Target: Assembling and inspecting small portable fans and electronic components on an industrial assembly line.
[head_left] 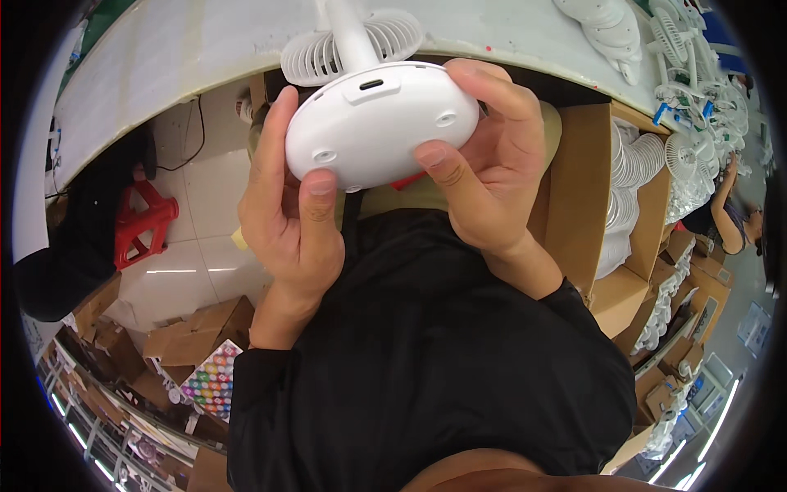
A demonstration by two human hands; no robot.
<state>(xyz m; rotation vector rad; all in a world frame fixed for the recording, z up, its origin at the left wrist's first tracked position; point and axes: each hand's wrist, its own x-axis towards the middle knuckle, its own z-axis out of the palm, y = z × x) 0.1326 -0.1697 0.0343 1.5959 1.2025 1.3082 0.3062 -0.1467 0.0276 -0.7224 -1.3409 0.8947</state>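
Observation:
A small white desk fan is held bottom-up close to the camera, its oval base point(381, 123) facing me with a port slot and screw holes visible. The fan's stem and grille head point(352, 45) point away toward the table. My left hand point(287, 213) grips the left side of the base, thumb pressed on its lower rim. Around the right side wraps my right hand point(492, 164), fingers over the top edge and thumb on the underside. A bit of red shows beneath the base between my hands.
A white worktable point(164, 57) curves across the top. More white fans point(680, 90) and fan parts lie at the upper right. An open cardboard box point(574, 189) of white grilles stands at right; a red stool point(139, 221) and flattened cartons point(197, 328) at left. Another person point(734, 213) works far right.

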